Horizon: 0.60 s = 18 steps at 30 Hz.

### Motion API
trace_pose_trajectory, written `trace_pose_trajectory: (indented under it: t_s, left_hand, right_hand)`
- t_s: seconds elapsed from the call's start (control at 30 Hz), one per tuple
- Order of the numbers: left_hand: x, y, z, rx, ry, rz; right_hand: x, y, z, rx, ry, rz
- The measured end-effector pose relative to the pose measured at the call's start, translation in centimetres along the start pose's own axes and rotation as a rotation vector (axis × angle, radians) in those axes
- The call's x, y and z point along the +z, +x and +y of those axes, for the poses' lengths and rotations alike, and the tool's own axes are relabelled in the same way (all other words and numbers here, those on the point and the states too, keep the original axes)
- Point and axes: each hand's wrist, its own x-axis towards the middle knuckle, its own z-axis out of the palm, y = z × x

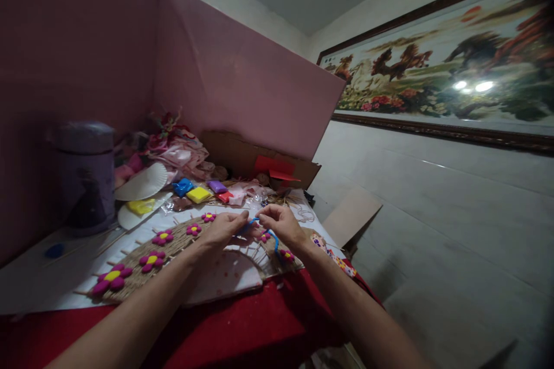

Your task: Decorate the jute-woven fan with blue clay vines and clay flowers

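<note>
As we examine the head view, we find both hands just below the centre of the frame, close together above a twine-woven panel [178,240]. The left hand [225,228] has thumb and finger brought narrowly together on a blue strand [276,242]; the right hand [282,225] pinches it just beside, at the fingertips. One length of the strand hangs below the right hand, right of centre; whether it touches the panel we cannot tell. Magenta flowers [151,261] with yellow middles sit along the panel, from lower left towards centre right. Blue [183,187] and yellow packets [199,194] lie left of centre, beyond the hands. We judge the strand to be soft and easily thinned. We therefore recommend light, even pressure, short shifts of grip, and both hands kept near each other so that no stretch pulls thin. The hanging length should, in our view, be supported, lest it drag or catch on the flowers.
</note>
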Motion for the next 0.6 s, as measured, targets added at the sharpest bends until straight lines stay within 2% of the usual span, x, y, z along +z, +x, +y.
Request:
trace_pose_trajectory:
  t_s: [0.27,0.43,0.6]
  left_hand:
    - [-0.4,0.5,-0.7,0.023,-0.056,0.011]
    - [-0.5,0.4,-0.7,0.013,-0.020,-0.030]
    - [-0.5,0.5,-0.7,0.015,-0.031,-0.010]
  right_hand:
    - [0.1,-0.2,-0.5,-0.001,-0.072,0.000]
    - [0.2,-0.4,-0.9,-0.017,-0.121,-0.011]
    - [0.3,-0.5,-1.0,0.017,-0.084,-0.044]
